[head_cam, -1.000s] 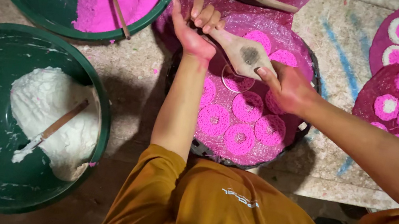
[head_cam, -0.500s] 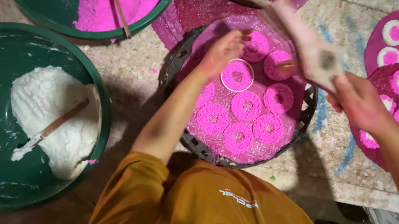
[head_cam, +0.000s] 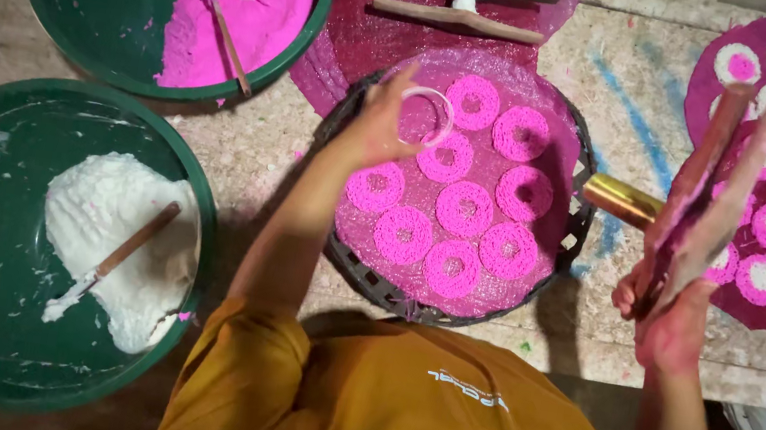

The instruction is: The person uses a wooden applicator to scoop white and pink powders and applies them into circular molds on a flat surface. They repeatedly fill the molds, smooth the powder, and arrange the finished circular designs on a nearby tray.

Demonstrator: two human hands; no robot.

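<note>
left hand (head_cam: pixel 381 124) fingers pinch a pale ring mould (head_cam: pixel 426 115) over the round tray (head_cam: pixel 574 236) | set it flat in the bare gap; clear of pink rings (head_cam: pixel 465 207) | right hand (head_cam: pixel 670 324) fingers clasp wooden paddles (head_cam: pixel 715 194) upright; keep them off the surface

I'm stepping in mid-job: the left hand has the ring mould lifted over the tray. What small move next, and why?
Probably lower the ring mould onto the bare mesh just beneath it on the round tray. The left hand holds it there, where no pink ring lies, while the right hand holds wooden paddles aside.
</note>
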